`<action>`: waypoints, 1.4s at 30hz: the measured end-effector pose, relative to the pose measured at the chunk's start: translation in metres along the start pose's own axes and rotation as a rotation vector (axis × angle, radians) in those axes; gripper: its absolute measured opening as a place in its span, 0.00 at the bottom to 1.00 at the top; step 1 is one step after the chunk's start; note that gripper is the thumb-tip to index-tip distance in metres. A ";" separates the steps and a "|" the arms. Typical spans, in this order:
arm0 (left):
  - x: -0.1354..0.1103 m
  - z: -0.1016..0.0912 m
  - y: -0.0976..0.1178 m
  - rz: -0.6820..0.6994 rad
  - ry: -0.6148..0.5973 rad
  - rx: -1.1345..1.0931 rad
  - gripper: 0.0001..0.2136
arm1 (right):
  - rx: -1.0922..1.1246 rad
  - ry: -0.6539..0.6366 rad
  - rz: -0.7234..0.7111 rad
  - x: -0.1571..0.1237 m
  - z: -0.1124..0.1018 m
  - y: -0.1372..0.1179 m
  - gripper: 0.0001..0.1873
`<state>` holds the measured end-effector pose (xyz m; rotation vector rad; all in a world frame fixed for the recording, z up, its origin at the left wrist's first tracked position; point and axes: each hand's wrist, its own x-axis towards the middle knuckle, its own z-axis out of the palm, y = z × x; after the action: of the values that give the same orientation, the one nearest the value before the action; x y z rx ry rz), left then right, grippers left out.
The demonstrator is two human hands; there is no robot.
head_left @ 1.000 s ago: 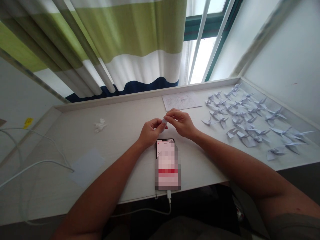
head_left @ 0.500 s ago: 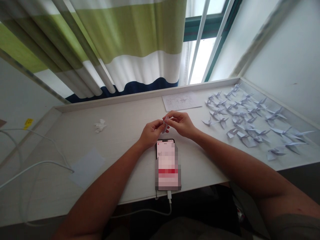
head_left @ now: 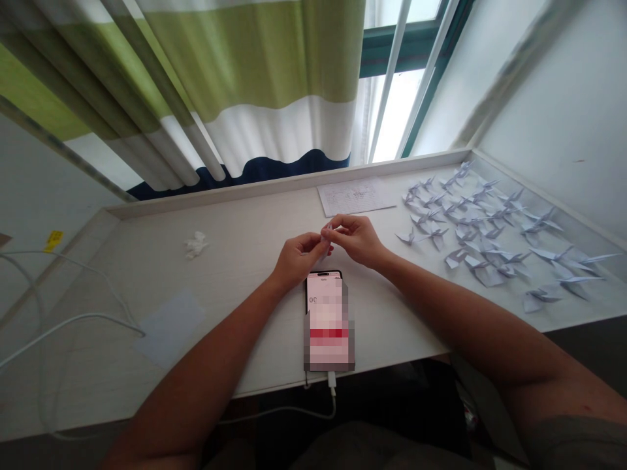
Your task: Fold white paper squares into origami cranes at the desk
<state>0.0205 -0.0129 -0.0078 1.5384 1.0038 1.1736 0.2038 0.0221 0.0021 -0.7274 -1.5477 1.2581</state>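
Above the phone [head_left: 328, 320] at the near-middle, left hand [head_left: 296, 258] and right hand [head_left: 357, 238] both pinch a small pale folded paper [head_left: 326, 232], lifted slightly higher than a second ago; the right fingertips probably work its thin tip. Crisp, pointed paper cranes [head_left: 484, 228] crowd the matte white desk [head_left: 235, 261] at right.

Left of the left hand [head_left: 296, 258] the bench [head_left: 245, 261] lies open, with only a crumpled tissue [head_left: 196, 245], a pale paper square [head_left: 169, 326] and a cable [head_left: 73, 320] near its edge. A phone [head_left: 328, 323] lies just before the hands. Right of the right hand [head_left: 357, 238] paper cranes [head_left: 484, 228] crowd the bench; a printed sheet [head_left: 355, 196] lies beyond.
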 end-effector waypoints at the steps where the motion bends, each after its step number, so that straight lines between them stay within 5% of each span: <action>1: 0.000 0.000 0.000 0.004 0.024 0.008 0.20 | 0.007 -0.010 0.004 0.000 0.000 0.000 0.21; 6: 0.003 -0.002 0.000 0.019 0.129 0.005 0.19 | -0.019 0.017 -0.034 0.001 0.000 0.001 0.20; 31: 0.000 0.004 0.006 -0.042 0.040 -0.074 0.19 | -0.123 0.000 -0.079 -0.001 -0.002 -0.002 0.12; 36: 0.007 -0.002 0.001 -0.119 0.266 -0.182 0.17 | -0.454 0.086 -0.334 -0.002 -0.006 0.002 0.10; 39: 0.008 -0.007 0.001 -0.205 0.308 -0.308 0.18 | -0.732 -0.060 -0.575 -0.003 -0.007 0.004 0.09; 42: 0.007 -0.008 0.005 -0.268 0.251 -0.414 0.20 | -0.903 -0.164 -0.657 -0.003 -0.007 0.006 0.09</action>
<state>0.0149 -0.0057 -0.0009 0.9190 1.0153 1.3038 0.2107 0.0236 -0.0047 -0.5651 -2.2566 0.0914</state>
